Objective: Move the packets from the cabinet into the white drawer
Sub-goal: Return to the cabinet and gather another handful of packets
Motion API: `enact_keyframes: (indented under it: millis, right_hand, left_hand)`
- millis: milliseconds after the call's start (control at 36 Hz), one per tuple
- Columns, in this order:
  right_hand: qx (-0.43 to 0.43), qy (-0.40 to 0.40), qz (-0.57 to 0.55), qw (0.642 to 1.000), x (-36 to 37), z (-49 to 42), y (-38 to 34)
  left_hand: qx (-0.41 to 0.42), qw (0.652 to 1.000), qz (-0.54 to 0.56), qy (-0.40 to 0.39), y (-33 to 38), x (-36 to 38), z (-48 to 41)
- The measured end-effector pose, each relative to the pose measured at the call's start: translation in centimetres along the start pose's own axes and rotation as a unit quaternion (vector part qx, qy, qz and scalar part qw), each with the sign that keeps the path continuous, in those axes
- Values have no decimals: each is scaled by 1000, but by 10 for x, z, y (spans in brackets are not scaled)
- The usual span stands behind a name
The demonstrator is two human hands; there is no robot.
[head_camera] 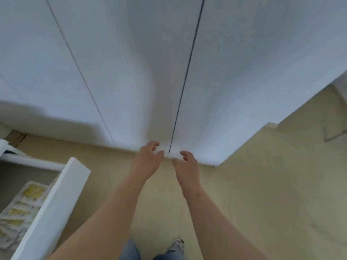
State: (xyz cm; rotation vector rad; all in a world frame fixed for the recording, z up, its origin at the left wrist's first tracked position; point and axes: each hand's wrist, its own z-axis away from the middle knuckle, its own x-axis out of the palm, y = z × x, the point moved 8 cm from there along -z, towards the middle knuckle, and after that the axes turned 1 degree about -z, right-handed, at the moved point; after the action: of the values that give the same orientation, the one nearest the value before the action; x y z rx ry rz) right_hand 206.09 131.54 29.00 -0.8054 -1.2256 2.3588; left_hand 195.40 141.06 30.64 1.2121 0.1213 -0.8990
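Head view: packets (28, 196) in white drawer (56, 203) show unreadable yellow print.

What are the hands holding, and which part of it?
Nothing is held. The left hand and right hand are empty, fingers loosely curled, near the bottom edges of the cabinet doors, one each side of the gap.

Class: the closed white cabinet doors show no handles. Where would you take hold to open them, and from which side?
Probably the bottom edge of the cabinet doors, beside the dark seam, hooked from below: the fronts are flat, leaving only that edge. The left hand and right hand hover there.
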Motion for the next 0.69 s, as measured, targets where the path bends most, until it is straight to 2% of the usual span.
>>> enact_keyframes:
  millis: [139, 306, 472, 695]
  right_hand:
    - [3, 116, -90, 989, -131, -3, 20]
    - [34, 245, -208, 946, -265, 6, 53]
    - [51, 385, -271, 881, -389, 17, 83]
    - [41, 519, -348, 779, -545, 17, 107]
  left_hand:
    - [87, 993, -30, -77, 90, 102, 19]
    - [187, 969, -48, -152, 194, 209, 43]
    - [241, 941, -21, -238, 290, 315, 70]
    - [317, 885, -12, -341, 418, 458, 100]
